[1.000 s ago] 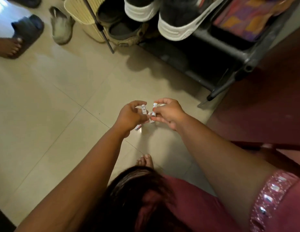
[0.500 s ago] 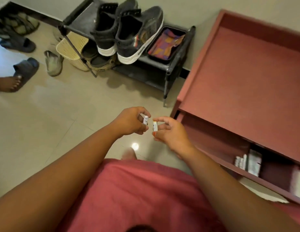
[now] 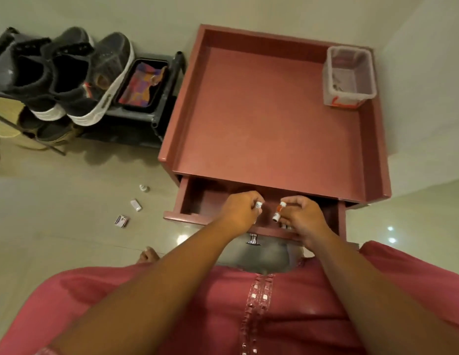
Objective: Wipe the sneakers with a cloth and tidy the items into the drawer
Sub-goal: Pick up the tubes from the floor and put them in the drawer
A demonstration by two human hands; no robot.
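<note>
Above the open drawer [image 3: 187,201], the left hand [image 3: 240,212] gripped a small white tube [image 3: 259,204] — the right hand [image 3: 301,217] pinched two small tubes [image 3: 279,212].

My dark grey mesh sneakers with thick white soles [image 3: 77,80] stand side by side on the black rack. The maroon wooden drawer [image 3: 195,201] is pulled open. I hold small white tubes [image 3: 278,212] above it.

garment: pink tunic [image 3: 325,316], loose over the torso below both hands
placket: beaded trim [image 3: 259,298] down the chest, behind the wrists
forearms: bare, no sleeves
foot: bare toes [image 3: 149,254], left of left hand [image 3: 240,212]
</note>
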